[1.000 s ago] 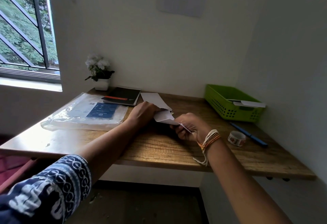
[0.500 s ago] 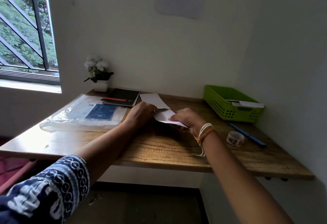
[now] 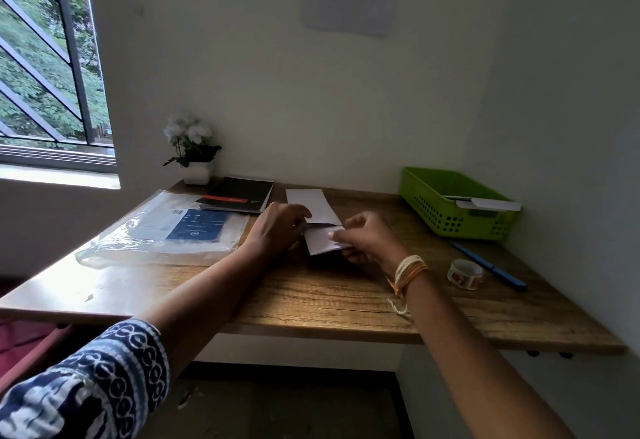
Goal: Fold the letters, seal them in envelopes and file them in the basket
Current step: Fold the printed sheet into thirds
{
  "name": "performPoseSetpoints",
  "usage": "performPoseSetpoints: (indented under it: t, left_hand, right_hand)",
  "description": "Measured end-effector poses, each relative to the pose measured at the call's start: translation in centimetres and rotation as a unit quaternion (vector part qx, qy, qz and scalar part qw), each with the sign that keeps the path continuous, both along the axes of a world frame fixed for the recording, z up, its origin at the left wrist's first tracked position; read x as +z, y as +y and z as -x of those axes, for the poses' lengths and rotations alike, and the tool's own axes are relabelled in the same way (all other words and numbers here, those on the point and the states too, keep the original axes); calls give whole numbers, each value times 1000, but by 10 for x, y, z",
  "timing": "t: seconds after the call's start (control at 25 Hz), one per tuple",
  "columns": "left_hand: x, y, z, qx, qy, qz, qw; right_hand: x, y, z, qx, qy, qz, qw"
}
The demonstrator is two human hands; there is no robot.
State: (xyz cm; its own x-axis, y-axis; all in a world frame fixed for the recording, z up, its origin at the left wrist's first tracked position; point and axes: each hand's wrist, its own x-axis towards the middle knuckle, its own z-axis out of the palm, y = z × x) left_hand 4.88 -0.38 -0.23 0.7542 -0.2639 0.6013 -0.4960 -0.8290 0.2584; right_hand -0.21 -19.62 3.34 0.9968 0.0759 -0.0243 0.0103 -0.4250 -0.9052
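Both hands' fingers (image 3: 337, 237) pinch a white envelope (image 3: 320, 242).

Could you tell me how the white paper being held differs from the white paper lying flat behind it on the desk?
The held paper is gripped by the left hand and right hand; the flat paper lies untouched on the desk. The held paper is lifted and nearer; the flat paper lies farther back. Both are white.

Basket (image 3: 446, 216) at desk's (image 3: 311, 300) right rear; tape roll (image 3: 465, 274) before it — pen (image 3: 488, 264) just beside.
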Motion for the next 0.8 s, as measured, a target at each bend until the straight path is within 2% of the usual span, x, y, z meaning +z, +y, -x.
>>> performPoseSetpoints:
  t: [0.08,0.16,0.36,0.52,0.6,0.8]
  left_hand:
    - [-1,1,-3,-5,-3,-20,1000]
    - [-1,2,-5,0,7,-29,1000]
    - [0,0,-4,-9,23,-38,999]
    - [0,0,-3,-18,22,-36,999]
    - [0,-2,-2,-19,16,-27,999]
    - [4,-4,4,-31,16,-25,999]
  right_hand:
    - [-1,-7,9,68,-15,13,997]
    - [-3,-9,11,92,-47,24,994]
    - [-8,5,-2,38,-137,36,989]
    - [-11,15,-26,-34,-235,188,953]
    - [-11,17,-34,-55,-255,259,930]
    - [-13,19,-47,-73,-290,358,884]
